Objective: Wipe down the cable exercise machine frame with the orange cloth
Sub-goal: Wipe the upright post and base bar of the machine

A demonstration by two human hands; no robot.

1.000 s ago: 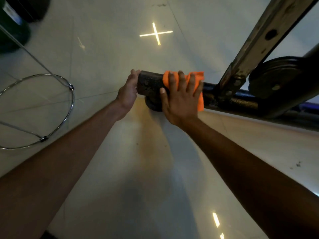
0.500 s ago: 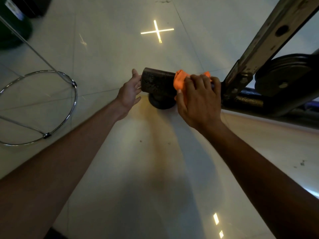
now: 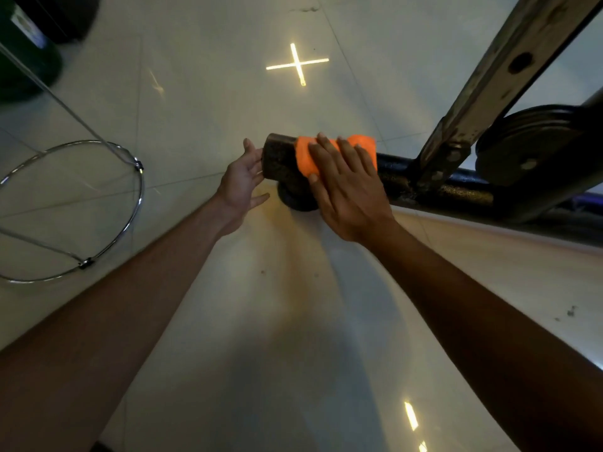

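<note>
Head view: right hand [image 3: 346, 187] presses the orange cloth [image 3: 305, 154] with straight fingers on the frame bar [image 3: 424, 181], which runs left to right; left hand [image 3: 239, 182], fingers relaxed, touches its left end.

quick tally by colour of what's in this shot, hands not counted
orange: 1, the cloth
black: 3, the frame base tube, the round foot and the pulley wheel
grey metal: 1, the slanted upright bar
chrome: 1, the wire ring stand
dark green: 1, the container
total: 7
</note>
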